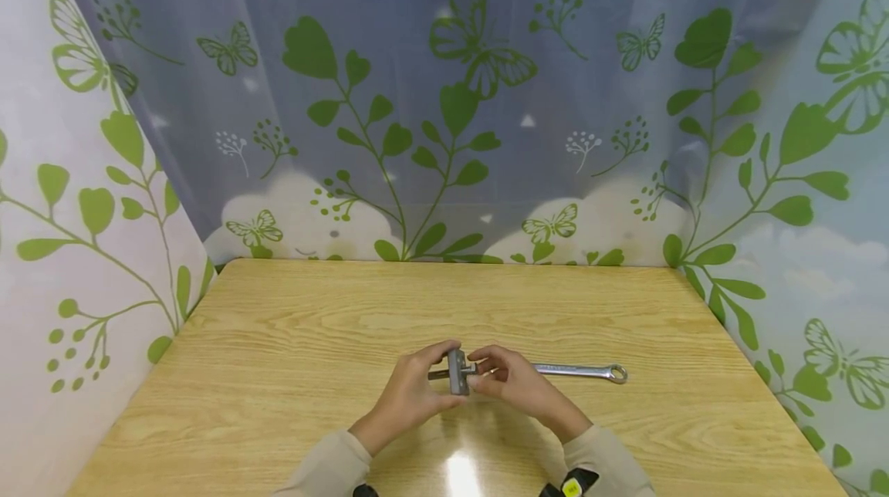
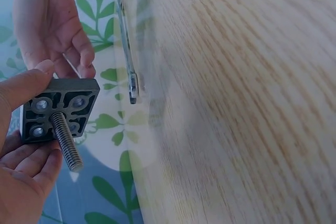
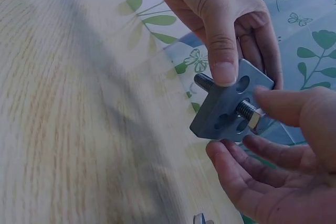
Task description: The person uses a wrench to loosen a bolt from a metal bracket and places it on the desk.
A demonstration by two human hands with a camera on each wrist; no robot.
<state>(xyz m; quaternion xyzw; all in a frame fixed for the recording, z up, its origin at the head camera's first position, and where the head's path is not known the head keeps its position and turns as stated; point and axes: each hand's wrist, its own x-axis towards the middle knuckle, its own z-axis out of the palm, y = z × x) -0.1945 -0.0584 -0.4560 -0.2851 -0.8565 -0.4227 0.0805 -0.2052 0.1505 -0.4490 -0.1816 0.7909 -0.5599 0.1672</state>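
L grip [image 1: 415, 383] pinches sq. grey plate [image 1: 458, 372], thumb vs fingers, lower ctr; R grip [image 1: 512, 381] loosely bent abt head of bolt [image 2: 67, 141] thru plate, can't tell if touching. Left-wrist view: bolt head hidden behind plate. Wrench [image 1: 579, 370] on bench [image 1: 278, 319], rt of ctr, L end hidden by R grip; sleeves [image 1: 335, 460] cut off at btm.
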